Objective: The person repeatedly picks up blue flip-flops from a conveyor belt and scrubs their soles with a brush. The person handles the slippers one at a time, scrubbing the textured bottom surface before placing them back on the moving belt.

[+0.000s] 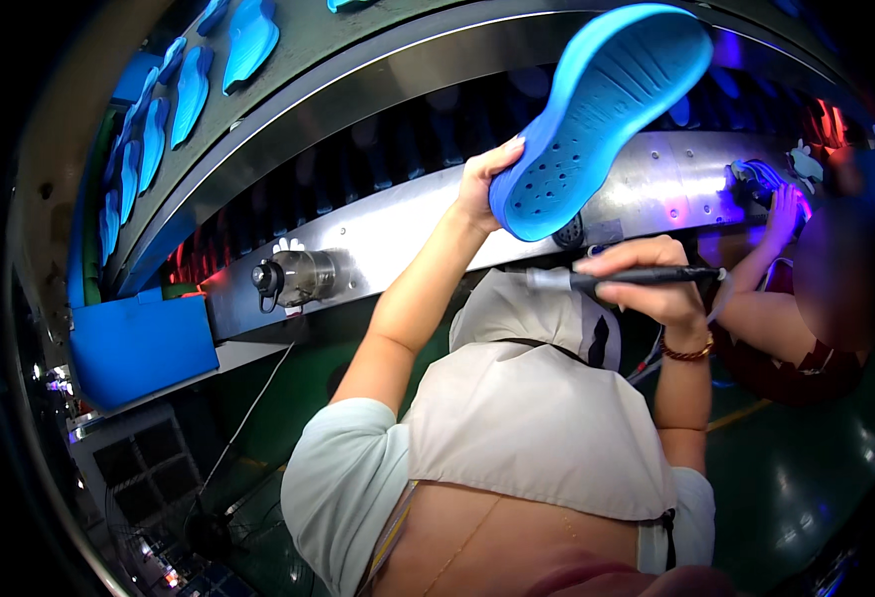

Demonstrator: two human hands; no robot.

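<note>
A bright blue shoe sole [582, 129], with holes at its lower end and grooves toward its upper end, is raised over the metal ledge. My left hand [484, 184] grips its lower left edge. In front of my apron, my right hand [656, 289] is closed around a black pen-shaped tool [589, 283]. Its pale tip points left, below the sole and apart from it. A thin cord or tube seems to run from the tool's rear end.
A metal ledge [398, 239] crosses ahead, bearing a dark translucent bottle [303, 278]. Several blue soles [192, 95] lie on the conveyor [293, 75] at upper left. A blue panel [144, 348] is at left. On the right, a co-worker's hand [784, 211] is near blue items.
</note>
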